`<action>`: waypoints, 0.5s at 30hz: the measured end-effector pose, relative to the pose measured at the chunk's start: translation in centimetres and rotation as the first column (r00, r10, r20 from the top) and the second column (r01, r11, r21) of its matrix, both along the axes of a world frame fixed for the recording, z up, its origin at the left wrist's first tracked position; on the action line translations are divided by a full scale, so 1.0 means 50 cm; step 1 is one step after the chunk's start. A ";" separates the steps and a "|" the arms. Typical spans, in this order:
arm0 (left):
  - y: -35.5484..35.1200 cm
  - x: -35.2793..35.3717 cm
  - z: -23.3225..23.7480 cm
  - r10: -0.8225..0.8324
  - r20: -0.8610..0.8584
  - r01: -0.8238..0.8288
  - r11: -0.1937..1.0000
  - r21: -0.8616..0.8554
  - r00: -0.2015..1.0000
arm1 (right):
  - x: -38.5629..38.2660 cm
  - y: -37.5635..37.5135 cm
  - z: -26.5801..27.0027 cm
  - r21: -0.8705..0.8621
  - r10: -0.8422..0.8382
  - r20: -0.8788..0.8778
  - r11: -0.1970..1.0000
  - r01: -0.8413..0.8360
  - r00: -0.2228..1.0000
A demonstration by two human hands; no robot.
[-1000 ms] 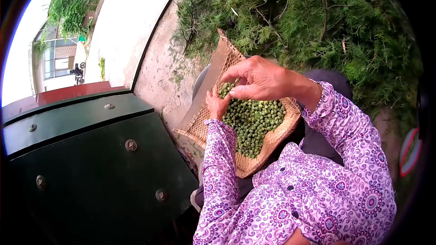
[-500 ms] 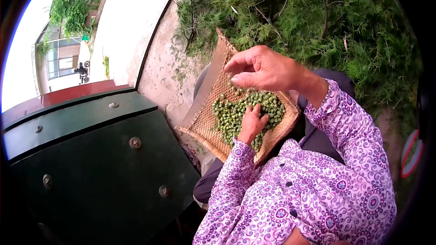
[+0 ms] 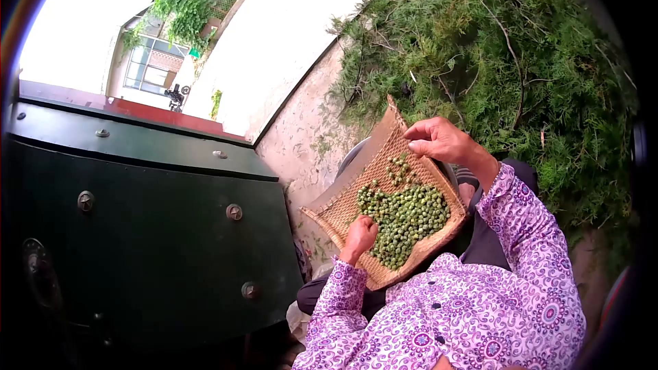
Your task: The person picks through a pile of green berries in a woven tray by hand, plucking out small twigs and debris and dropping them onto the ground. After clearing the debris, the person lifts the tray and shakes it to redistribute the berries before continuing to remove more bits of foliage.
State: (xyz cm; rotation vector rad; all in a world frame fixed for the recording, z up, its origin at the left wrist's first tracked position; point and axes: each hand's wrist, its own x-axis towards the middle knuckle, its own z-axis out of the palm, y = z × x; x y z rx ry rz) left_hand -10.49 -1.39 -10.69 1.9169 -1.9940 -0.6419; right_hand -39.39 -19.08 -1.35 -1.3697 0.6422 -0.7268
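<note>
A woven winnowing basket (image 3: 329, 219) rests tilted across my lap, with a heap of small round green cones or berries (image 3: 411, 216) in it. At the left side of the heap, my left hand (image 3: 360, 236) has its fingers curled closed; whatever they hold is hidden. My right hand (image 3: 445, 142) hovers by the basket's far right edge, fingers bent and the thumb slightly apart from them. Nothing shows between its fingertips. Several loose green pieces (image 3: 399, 170) lie scattered on the weave below it, away from the main heap.
Cut evergreen branches (image 3: 493, 62) are piled on the ground ahead and to the right. A large dark green metal panel (image 3: 157, 253) with round studs stands close on my left. Part of a grey rounded rim (image 3: 353, 157) shows behind the basket.
My left hand has drawn out of the heap's middle to its left side and closed. My right hand has moved away from over the heap toward the far edge. The whole view has shifted.
</note>
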 end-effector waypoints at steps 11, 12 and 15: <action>0.193 0.229 -0.095 0.624 0.106 -0.628 0.778 0.009 0.774 | -0.014 -0.020 -0.166 -0.278 -0.204 -0.495 0.958 0.069 0.844; 0.205 0.234 -0.125 0.677 0.066 -0.679 0.734 0.001 0.733 | -0.012 -0.020 -0.186 -0.339 -0.273 -0.545 0.936 0.090 0.793; 0.199 0.145 -0.103 0.840 -0.461 -0.638 0.525 0.563 0.285 | -0.002 -0.016 -0.267 -0.272 -0.258 -0.738 0.959 0.076 0.623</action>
